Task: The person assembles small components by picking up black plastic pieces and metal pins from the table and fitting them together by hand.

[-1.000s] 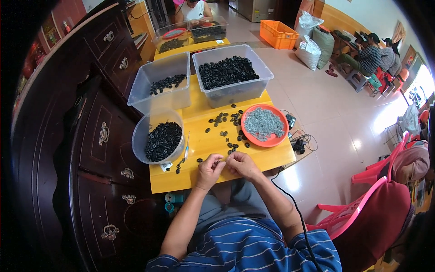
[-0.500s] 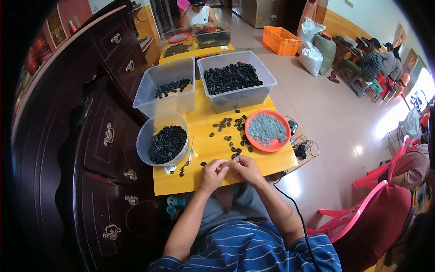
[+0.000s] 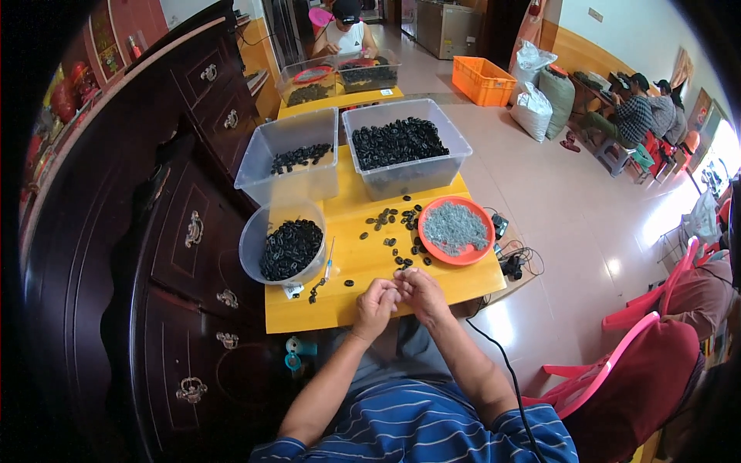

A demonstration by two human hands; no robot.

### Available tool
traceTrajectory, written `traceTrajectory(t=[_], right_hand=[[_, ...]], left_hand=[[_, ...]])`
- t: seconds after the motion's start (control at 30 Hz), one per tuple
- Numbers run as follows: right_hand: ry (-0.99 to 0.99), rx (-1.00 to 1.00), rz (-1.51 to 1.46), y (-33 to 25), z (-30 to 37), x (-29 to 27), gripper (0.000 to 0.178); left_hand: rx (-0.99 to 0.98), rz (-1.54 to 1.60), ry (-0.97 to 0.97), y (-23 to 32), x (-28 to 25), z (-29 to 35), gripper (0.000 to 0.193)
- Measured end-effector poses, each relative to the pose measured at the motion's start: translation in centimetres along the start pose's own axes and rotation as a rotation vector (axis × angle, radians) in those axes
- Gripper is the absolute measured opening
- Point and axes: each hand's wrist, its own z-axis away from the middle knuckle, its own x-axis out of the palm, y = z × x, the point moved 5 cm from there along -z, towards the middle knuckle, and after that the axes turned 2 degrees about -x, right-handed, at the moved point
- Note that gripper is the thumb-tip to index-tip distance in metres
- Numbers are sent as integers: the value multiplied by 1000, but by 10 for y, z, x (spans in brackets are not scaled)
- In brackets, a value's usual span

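Observation:
My left hand (image 3: pixel 375 309) and my right hand (image 3: pixel 424 296) meet over the near edge of the yellow table (image 3: pixel 340 312). Both are closed, fingertips pinched together; whatever lies between them is too small or hidden. Just beyond my fingers several small black oval pieces (image 3: pixel 404 263) lie loose on the tabletop. To their right sits a red round plate (image 3: pixel 491 231) heaped with small grey-clear bits (image 3: pixel 455 224). Left of my hands stands a round clear tub (image 3: pixel 251 245) of black pieces (image 3: pixel 292 248), with a thin screwdriver-like tool (image 3: pixel 329 266) beside it.
Two clear bins, one left (image 3: pixel 251 174) and one right (image 3: pixel 417 181), hold black pieces at the table's far side. Dark drawers (image 3: pixel 189 231) border the left. A black cable (image 3: pixel 500 351) runs past my right arm. Pink chairs (image 3: pixel 594 378) stand at right; other people work farther off.
My hands have come together, the left shifting right to meet the right, whose fingers have turned upward. The whole view has shifted slightly.

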Motion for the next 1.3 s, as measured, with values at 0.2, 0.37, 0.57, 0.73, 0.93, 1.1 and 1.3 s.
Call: traceTrajectory(t=[0.2,0.37,0.57,0.73,0.93,1.1,1.3], right_hand=[[4,12,-176,-2,5,9,13],[-37,-20,-47,-2,10,10,11],[-73,-10,4,-1,13,17,8],[-123,-207,284,-13,3,2,15],[-238,-150,529,-11,6,0,20],[-264,-166,719,-5,-2,-5,23],[-260,-181,810,-8,-1,0,19]], left_hand=[[241,-229,-53,20,26,16,7],[159,-270,-102,35,27,21,12],[208,-376,-75,36,18,28,12],[-98,14,-2,-17,-7,18,13],[-154,232,33,-24,-21,-2,17],[-105,225,1,-23,-19,-2,19],[-113,252,1,-26,-20,0,21]])
